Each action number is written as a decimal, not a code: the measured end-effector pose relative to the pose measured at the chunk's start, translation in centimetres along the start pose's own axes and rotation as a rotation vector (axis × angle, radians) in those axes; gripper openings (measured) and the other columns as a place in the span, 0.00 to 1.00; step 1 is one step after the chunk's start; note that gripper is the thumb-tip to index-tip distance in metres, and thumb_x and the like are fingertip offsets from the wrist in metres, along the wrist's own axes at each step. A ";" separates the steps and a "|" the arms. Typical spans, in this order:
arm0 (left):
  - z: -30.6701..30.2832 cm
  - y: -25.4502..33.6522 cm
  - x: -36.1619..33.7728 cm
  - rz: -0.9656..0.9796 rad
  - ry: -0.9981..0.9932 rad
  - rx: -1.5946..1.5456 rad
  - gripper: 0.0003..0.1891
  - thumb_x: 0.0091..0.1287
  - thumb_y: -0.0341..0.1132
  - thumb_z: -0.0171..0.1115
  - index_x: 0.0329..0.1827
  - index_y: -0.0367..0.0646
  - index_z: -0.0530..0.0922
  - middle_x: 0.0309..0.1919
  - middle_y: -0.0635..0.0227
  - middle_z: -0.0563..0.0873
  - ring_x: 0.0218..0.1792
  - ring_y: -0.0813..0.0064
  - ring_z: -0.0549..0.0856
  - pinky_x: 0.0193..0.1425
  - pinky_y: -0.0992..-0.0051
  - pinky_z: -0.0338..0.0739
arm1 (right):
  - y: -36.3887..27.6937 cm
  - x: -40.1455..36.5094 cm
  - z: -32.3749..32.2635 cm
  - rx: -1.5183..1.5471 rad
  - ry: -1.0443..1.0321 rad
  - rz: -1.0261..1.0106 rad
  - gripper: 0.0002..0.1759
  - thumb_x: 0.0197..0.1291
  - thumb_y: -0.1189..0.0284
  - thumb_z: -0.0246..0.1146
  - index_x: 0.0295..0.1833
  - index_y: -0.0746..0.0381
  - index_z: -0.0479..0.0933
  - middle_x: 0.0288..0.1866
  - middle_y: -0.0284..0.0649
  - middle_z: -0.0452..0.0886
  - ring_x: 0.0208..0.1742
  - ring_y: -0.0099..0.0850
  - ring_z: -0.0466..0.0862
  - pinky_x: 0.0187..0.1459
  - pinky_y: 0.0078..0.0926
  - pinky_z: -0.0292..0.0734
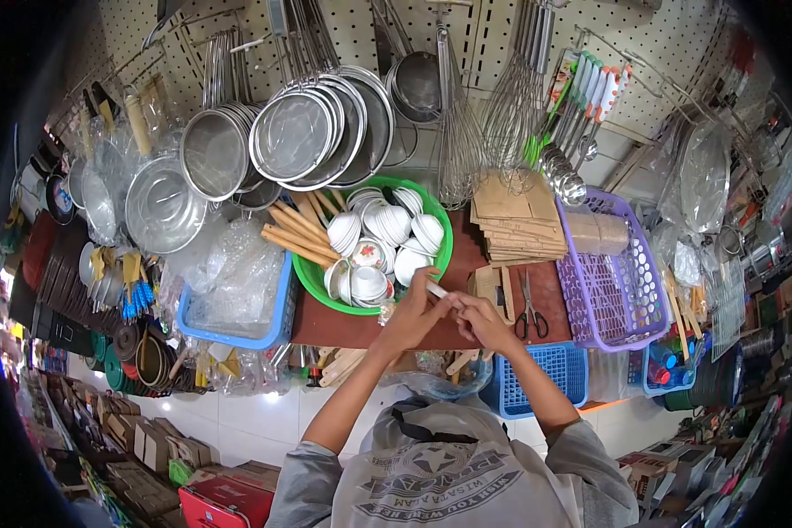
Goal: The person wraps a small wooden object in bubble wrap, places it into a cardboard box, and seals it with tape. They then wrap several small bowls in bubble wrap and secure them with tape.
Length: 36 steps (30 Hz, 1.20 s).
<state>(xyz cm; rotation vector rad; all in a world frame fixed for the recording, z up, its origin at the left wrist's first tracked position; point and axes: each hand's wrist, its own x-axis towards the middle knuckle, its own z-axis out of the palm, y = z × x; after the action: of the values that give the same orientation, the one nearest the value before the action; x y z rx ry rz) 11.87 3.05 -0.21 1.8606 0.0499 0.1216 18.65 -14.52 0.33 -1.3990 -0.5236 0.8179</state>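
Both of my hands meet over the front edge of the reddish-brown shelf (343, 332). My left hand (411, 313) has its fingers closed on a small white object (436, 289), perhaps a dish seen edge-on; its kind is not certain. At the other end of that object, my right hand (480, 319) pinches with thumb and fingers, partly covering it. Just left of my hands stands a green basin (443, 211) with stacks of small white bowls (385, 223), one with a red flower print. Wooden rolling pins (301, 236) lean at the basin's left side.
Right of my hands lie black-handled scissors (530, 308), stacked brown cardboard pieces (515, 220) and a purple basket (576, 295). A blue basket (282, 308) with clear plastic bags stands left. Strainers (295, 136) and whisks (510, 114) hang above. Below is another blue basket (537, 378).
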 end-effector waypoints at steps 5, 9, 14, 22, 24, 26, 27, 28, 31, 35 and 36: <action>-2.9 -2.9 1.3 0.017 0.150 -0.115 0.20 0.75 0.40 0.57 0.62 0.42 0.64 0.29 0.67 0.73 0.30 0.76 0.71 0.37 0.75 0.69 | -0.6 3.6 0.7 -0.105 -0.189 -0.005 0.16 0.71 0.65 0.50 0.39 0.65 0.77 0.24 0.26 0.66 0.22 0.17 0.64 0.23 0.17 0.61; -5.3 -3.0 1.4 0.067 0.208 0.129 0.22 0.71 0.40 0.62 0.61 0.42 0.65 0.33 0.67 0.74 0.32 0.76 0.73 0.39 0.75 0.71 | 1.2 6.9 2.8 -0.094 -0.110 0.036 0.16 0.70 0.63 0.52 0.32 0.61 0.73 0.24 0.26 0.67 0.23 0.16 0.64 0.23 0.17 0.57; -6.8 -6.8 2.0 0.144 0.358 -0.085 0.20 0.76 0.46 0.52 0.61 0.41 0.67 0.38 0.65 0.77 0.37 0.76 0.77 0.43 0.76 0.72 | 2.5 10.5 4.1 -0.032 -0.181 -0.032 0.15 0.67 0.64 0.52 0.31 0.62 0.74 0.25 0.26 0.69 0.25 0.15 0.64 0.25 0.17 0.58; -7.4 -6.6 2.4 0.119 0.293 -0.058 0.22 0.79 0.51 0.42 0.62 0.43 0.67 0.38 0.69 0.76 0.36 0.79 0.77 0.43 0.77 0.72 | 4.1 11.8 5.0 -0.025 -0.075 -0.154 0.13 0.63 0.67 0.52 0.31 0.63 0.75 0.25 0.26 0.68 0.25 0.16 0.62 0.27 0.17 0.56; -7.2 -6.9 2.6 0.147 0.313 0.080 0.22 0.79 0.50 0.43 0.63 0.43 0.66 0.34 0.69 0.77 0.32 0.80 0.77 0.37 0.78 0.73 | 4.3 11.9 4.4 0.012 -0.118 -0.132 0.13 0.62 0.67 0.53 0.31 0.63 0.74 0.25 0.26 0.68 0.26 0.16 0.62 0.27 0.17 0.56; -7.0 -7.5 2.8 0.092 0.317 -0.106 0.22 0.78 0.50 0.44 0.64 0.42 0.65 0.33 0.69 0.77 0.29 0.78 0.78 0.35 0.77 0.74 | 4.5 12.1 4.2 0.038 -0.132 -0.112 0.13 0.62 0.67 0.53 0.30 0.64 0.74 0.25 0.26 0.67 0.25 0.16 0.62 0.27 0.18 0.56; -7.1 -7.8 2.9 0.057 0.306 -0.258 0.23 0.78 0.51 0.44 0.64 0.42 0.65 0.33 0.69 0.77 0.28 0.78 0.79 0.34 0.76 0.75 | 3.9 12.0 4.5 0.046 -0.125 -0.103 0.13 0.62 0.67 0.53 0.30 0.64 0.74 0.24 0.26 0.67 0.25 0.16 0.61 0.27 0.18 0.55; -7.3 -8.1 3.0 0.020 0.294 -0.411 0.23 0.78 0.51 0.44 0.65 0.42 0.65 0.33 0.69 0.77 0.28 0.77 0.79 0.34 0.75 0.76 | 3.5 11.8 4.8 0.054 -0.118 -0.093 0.13 0.62 0.67 0.53 0.29 0.64 0.74 0.24 0.26 0.66 0.24 0.16 0.61 0.27 0.18 0.55; -7.6 -8.2 2.9 -0.041 0.255 -0.622 0.25 0.78 0.52 0.43 0.67 0.42 0.64 0.33 0.68 0.77 0.27 0.76 0.79 0.33 0.75 0.77 | 2.8 11.5 4.7 0.098 -0.188 -0.150 0.14 0.63 0.66 0.53 0.28 0.64 0.74 0.22 0.25 0.64 0.23 0.16 0.60 0.26 0.20 0.53; -7.5 -6.7 2.4 0.054 0.234 -0.388 0.28 0.74 0.51 0.51 0.70 0.43 0.62 0.40 0.67 0.74 0.38 0.76 0.77 0.41 0.76 0.75 | 3.4 11.7 4.5 0.055 -0.175 -0.143 0.11 0.61 0.68 0.52 0.28 0.61 0.69 0.22 0.25 0.62 0.23 0.18 0.60 0.25 0.18 0.53; -7.5 -6.4 2.3 0.092 0.240 -0.243 0.30 0.73 0.52 0.52 0.70 0.44 0.63 0.45 0.67 0.73 0.44 0.76 0.77 0.45 0.76 0.74 | 3.1 11.6 4.5 0.061 -0.172 -0.130 0.11 0.61 0.68 0.52 0.27 0.62 0.70 0.22 0.25 0.62 0.22 0.18 0.60 0.25 0.19 0.53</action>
<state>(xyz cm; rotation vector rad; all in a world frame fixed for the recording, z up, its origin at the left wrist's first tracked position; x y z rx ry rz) 13.51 12.23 -4.06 1.5982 0.1107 0.3976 22.08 -2.84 -3.77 -1.2322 -0.7093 0.8459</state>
